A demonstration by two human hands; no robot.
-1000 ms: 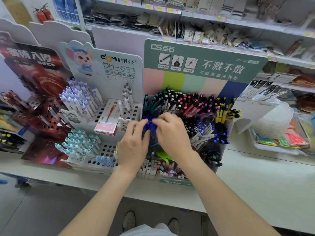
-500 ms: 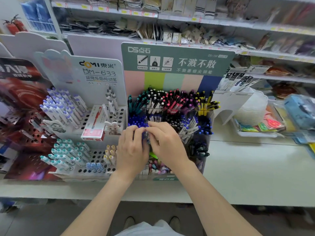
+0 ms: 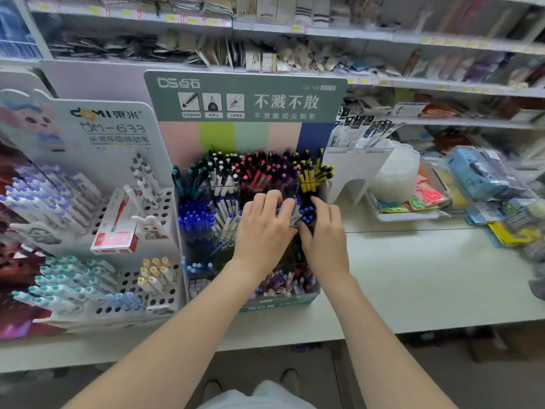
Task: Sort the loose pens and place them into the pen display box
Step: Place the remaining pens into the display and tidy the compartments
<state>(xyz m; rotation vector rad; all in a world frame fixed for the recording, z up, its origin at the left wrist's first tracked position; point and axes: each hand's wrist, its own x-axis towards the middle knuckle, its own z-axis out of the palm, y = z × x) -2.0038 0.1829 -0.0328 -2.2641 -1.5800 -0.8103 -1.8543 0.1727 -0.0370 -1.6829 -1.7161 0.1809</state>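
Head view: blue-capped pens (image 3: 306,213) are clasped between left hand (image 3: 265,231) and right hand (image 3: 324,234), likely for straightening inside the pen display box (image 3: 280,302).

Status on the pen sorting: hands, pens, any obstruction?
Left hand fingers curled over the middle row, grip unclear. Right hand round blue-capped pens in the pen display box. Nothing seen in the way.

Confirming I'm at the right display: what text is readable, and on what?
"DS点石": pen display box header
"不溅不散": same header
"DS-758": same header, faint
"DOMI東米": white pen stand
"DM-633": same stand
"DANCE": package on top shelf
Price tags, small captions: too blurred to read.
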